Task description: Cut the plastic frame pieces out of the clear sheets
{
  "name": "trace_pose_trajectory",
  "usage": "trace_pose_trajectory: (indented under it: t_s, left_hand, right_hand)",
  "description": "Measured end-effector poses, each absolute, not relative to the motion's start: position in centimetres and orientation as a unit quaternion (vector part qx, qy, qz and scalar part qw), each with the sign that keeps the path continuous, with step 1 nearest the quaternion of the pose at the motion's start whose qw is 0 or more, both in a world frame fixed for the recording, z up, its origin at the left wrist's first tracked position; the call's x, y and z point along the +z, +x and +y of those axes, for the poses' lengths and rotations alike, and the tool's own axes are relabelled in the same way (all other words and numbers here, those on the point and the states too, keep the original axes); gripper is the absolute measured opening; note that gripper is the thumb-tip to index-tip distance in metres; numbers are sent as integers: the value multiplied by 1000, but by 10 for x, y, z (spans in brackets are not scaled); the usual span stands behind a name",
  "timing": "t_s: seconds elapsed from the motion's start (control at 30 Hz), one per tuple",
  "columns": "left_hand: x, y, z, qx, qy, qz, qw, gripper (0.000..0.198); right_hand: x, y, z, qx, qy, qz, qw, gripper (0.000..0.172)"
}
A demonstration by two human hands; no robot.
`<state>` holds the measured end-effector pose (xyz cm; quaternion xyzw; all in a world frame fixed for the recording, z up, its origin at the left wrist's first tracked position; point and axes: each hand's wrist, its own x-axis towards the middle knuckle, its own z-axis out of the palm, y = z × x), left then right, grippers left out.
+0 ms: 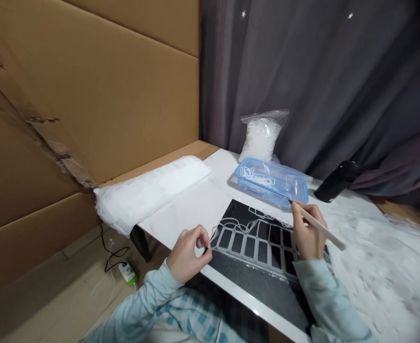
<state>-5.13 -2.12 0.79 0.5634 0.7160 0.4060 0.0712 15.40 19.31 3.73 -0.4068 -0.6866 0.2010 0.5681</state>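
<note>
My left hand (186, 253) pinches the end of a thin white plastic strip (227, 226) at the left edge of a black mat (260, 295). The strip trails from a white plastic lattice (252, 245) with rectangular openings, which lies on the mat. My right hand (308, 230) grips a pale wooden stick (322, 227), its dark tip pointing toward a blue plastic basket (270, 183). That hand rests over the lattice's right side, hiding part of it.
Clear plastic covers the basket, with white pieces inside. Behind it stands a clear bag of white pieces (261, 136). A black cylindrical object (336, 181) lies to the right. A long white padded bundle (148, 193) sits at left, against cardboard panels (88, 95). A grey curtain (302, 71) hangs behind.
</note>
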Motion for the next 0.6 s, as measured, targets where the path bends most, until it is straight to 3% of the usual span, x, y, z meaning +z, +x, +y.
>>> trace_pose_trajectory:
  t_s: [0.2,0.4,0.6]
  left_hand:
    - [9,-50,-19,397,568,719,51,11]
    - [10,-49,-26,380,591,711,-22,19]
    - [0,-53,-37,318,706,628,-80,39]
  right_hand:
    - [37,139,169,324,-311,-766,460,29]
    - [37,120,134,493,-133,-822,253,24]
    - [28,112,125,500,-103,-833,211,26]
